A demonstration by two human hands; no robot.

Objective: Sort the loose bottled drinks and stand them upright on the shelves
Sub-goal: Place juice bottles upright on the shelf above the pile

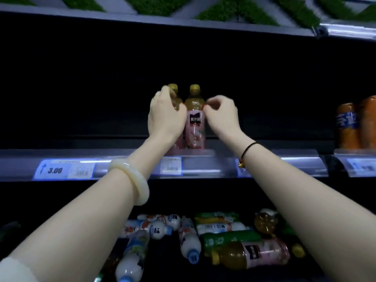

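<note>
Placement is the step in hand: 2 pink-labelled juice bottles stand upright, side by side, near the front of the middle shelf (223,153); the left hand (164,117) wraps the left bottle (175,98) at its shoulder, while the right hand (221,117) sits against the right bottle (195,123), fingertips curled at its shoulder, though whether they pinch it or merely touch I cannot tell; below, many loose bottles (203,237) lie on their sides on the lower shelf, among them 1 more pink-labelled bottle (252,255); next, I judge, both hands must let go without tipping the pair, then reach down for that matching bottle.
</note>
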